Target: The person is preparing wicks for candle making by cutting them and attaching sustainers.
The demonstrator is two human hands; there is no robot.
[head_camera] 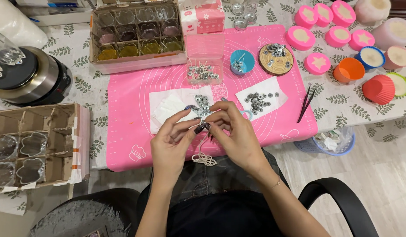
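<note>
Both hands met over the near edge of a pink mat (132, 131) on the surface. The left hand (170, 142) had its fingers closed in a pinch on a white wick (204, 157), whose loose end hung in loops below the hands, over the person's lap. The right hand (236, 131) curled its fingers in toward the same spot, fingertips touching the wick's upper end; what small piece they pinched there I could not tell.

Just beyond the hands lay a white paper (168, 107) with a heap of small metal tabs (202, 104) on it. A second paper (266, 94) with more tabs lay to the right on the mat. Farther back stood a clear box (204, 59) holding metal pieces, a blue cup (242, 61) and a round wooden disc (276, 58) strewn with tabs. Black tweezers (306, 104) lay at the mat's right edge.

At the back left, a cardboard tray (139, 37) held glass jars, some tinted. Another cardboard tray (36, 147) with clear flower-shaped jars sat at the near left, beside a black and silver pot (34, 79). Pink moulds (319, 26) and coloured silicone cups (378, 87) filled the right side of the surface. A small basket (330, 142) with scraps sat below the surface edge.
</note>
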